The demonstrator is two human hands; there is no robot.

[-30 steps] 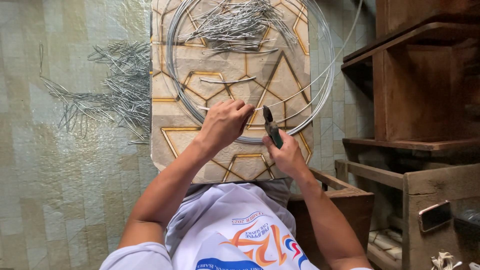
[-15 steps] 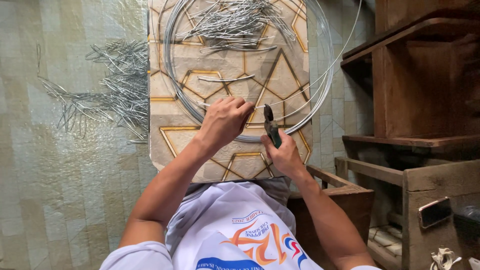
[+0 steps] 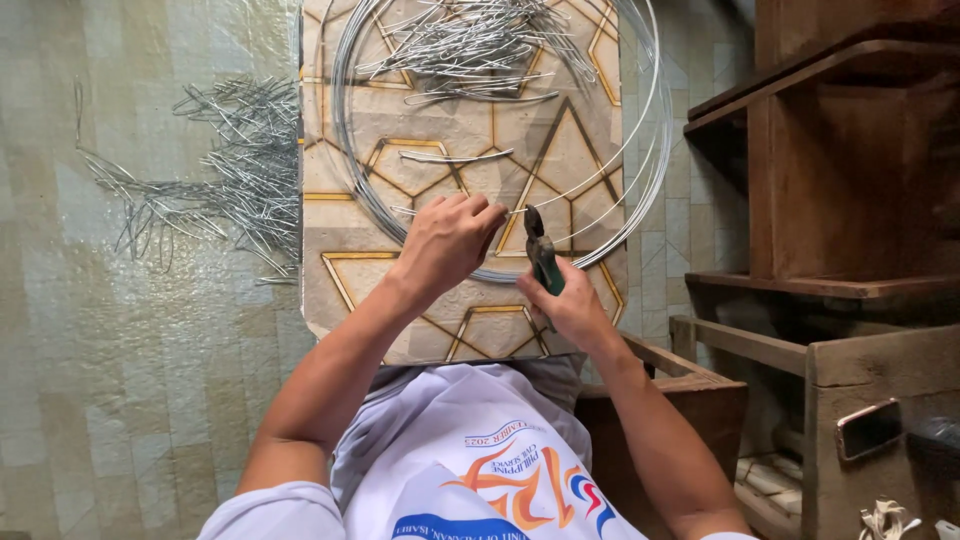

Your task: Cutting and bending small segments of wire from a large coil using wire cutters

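Note:
My left hand point(image 3: 447, 240) pinches a length of thin silver wire point(image 3: 520, 211) that runs off a large wire coil point(image 3: 640, 170). My right hand point(image 3: 570, 305) grips green-handled cutting pliers point(image 3: 541, 252), whose jaws sit at the wire just right of my left fingertips. Both hands work over a patterned board point(image 3: 345, 280) with gold geometric lines. Cut wire pieces point(image 3: 470, 40) lie heaped on the far end of the board, and single pieces point(image 3: 455, 156) lie in the middle.
A second pile of cut wire pieces point(image 3: 215, 175) is spread on the tiled floor left of the board. Dark wooden shelving point(image 3: 850, 160) stands on the right. A wooden crate point(image 3: 690, 400) sits by my right elbow.
My hands have stayed nearly in place on the wire and pliers. The view has shifted slightly.

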